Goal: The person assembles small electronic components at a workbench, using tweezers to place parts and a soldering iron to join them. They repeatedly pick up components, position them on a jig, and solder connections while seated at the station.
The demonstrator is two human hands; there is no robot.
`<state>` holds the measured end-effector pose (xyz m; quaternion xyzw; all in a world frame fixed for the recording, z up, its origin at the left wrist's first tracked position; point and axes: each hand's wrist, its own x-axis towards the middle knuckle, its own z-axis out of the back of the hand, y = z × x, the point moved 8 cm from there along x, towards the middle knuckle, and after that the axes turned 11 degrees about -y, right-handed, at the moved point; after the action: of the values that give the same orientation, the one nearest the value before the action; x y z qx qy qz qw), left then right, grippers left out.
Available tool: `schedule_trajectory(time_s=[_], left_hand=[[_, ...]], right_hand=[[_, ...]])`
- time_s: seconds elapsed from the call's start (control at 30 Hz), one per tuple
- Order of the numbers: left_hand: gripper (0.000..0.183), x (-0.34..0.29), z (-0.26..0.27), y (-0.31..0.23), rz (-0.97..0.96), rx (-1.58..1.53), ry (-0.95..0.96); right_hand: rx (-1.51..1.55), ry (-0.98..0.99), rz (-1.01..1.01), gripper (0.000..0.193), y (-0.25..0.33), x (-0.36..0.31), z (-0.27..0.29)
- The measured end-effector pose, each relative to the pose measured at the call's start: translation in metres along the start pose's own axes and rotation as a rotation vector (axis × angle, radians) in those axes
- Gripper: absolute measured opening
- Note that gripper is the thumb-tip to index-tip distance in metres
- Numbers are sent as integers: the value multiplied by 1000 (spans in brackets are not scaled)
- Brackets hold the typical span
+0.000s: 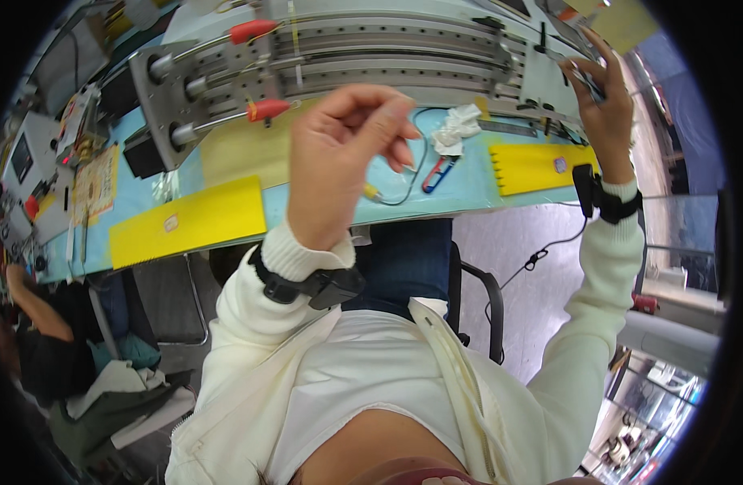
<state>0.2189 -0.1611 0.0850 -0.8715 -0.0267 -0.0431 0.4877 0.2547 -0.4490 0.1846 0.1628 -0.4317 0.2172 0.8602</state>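
Observation:
My left hand (339, 153) is raised over the near side of a long metal rail frame (371, 56), its thumb and fingers drawn together. Whatever they may pinch is too small to make out. At the frame's right end, my right hand (607, 101) has its fingers bent around a small metal tool (588, 84), perhaps scissors, partly hidden by the fingers. Two red-handled pieces (254, 31) with thin tips lie along the frame's left part, one far and one near. A pale upright strip (295, 44) crosses the rails between them.
On the light blue table, crumpled white tissue (457, 129) lies by a red-and-blue tool (440, 174) and a thin cable (412, 190). Yellow sheets (189, 222) line the front edge. A chair armrest (488, 291) stands below. Another person's arm (36, 303) shows far left.

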Motion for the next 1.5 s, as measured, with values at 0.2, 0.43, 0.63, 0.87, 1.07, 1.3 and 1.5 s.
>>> schedule_trajectory(time_s=[0.2,0.43,0.63,0.87,1.07,1.3,1.5], left_hand=[[12,-22,-12,17,151,42,46],[10,-30,-42,33,-78,427,113],[14,-23,-88,82,-304,753,249],[23,7,-151,151,-413,1149,316],[19,28,-151,176,-232,1001,281],[20,34,-153,204,-202,1191,351],[22,14,-154,150,-438,1122,348]], right_hand=[[146,92,-48,72,36,-30,4],[227,253,-239,67,29,-80,15],[57,452,-327,54,-21,-143,7],[-60,479,-311,54,-45,-174,-10],[-52,376,-289,52,-68,-181,-12],[50,289,-346,58,-84,-189,-11],[167,101,-312,35,-79,-171,28]])
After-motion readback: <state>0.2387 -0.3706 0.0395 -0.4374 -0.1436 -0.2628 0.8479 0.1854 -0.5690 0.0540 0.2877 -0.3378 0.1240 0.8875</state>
